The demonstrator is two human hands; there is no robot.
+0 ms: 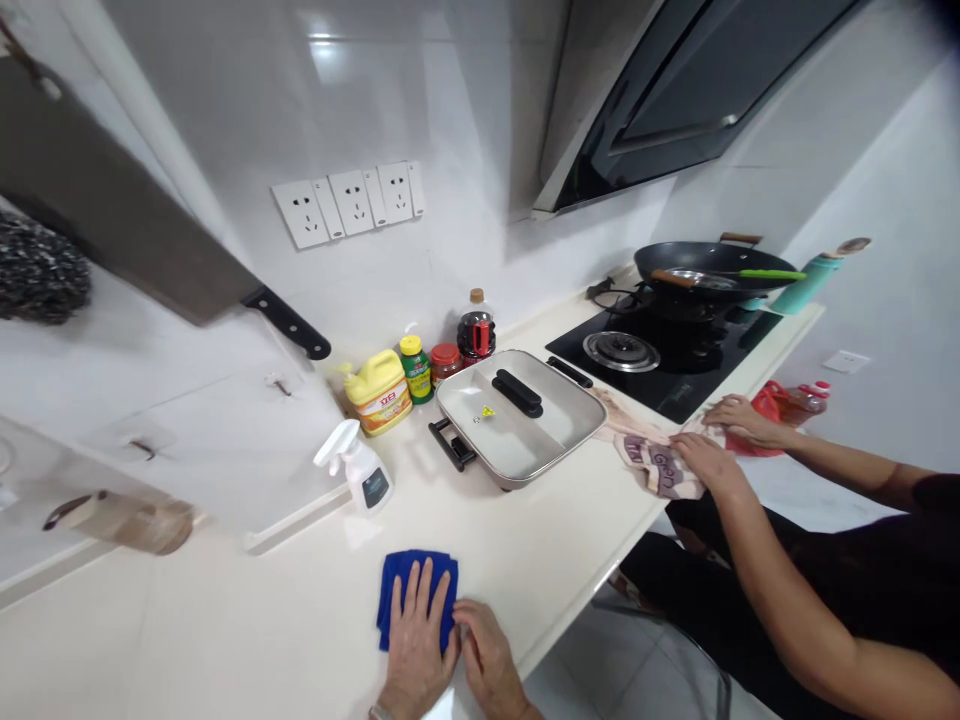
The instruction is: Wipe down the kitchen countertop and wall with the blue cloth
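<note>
My left hand (416,640) lies flat on a folded blue cloth (397,575) on the counter, fingers spread. Close beside it, my right hand (486,645) rests at the cloth's right edge with bent fingers, the thumb apart from them. No object shows in its grasp. Up and left of the cloth stands a white spray bottle (364,470). Beyond it, a divided electric pan (517,415) with a lid and black handles sits on the white counter (517,560).
At right, a co-worker's hands (709,455) press a patterned cloth (660,468) on the counter. Behind are a yellow detergent jug (379,395), several bottles and jars, a black cooktop (675,370) and a wok (705,262). A cleaver (135,210) hangs on the left wall.
</note>
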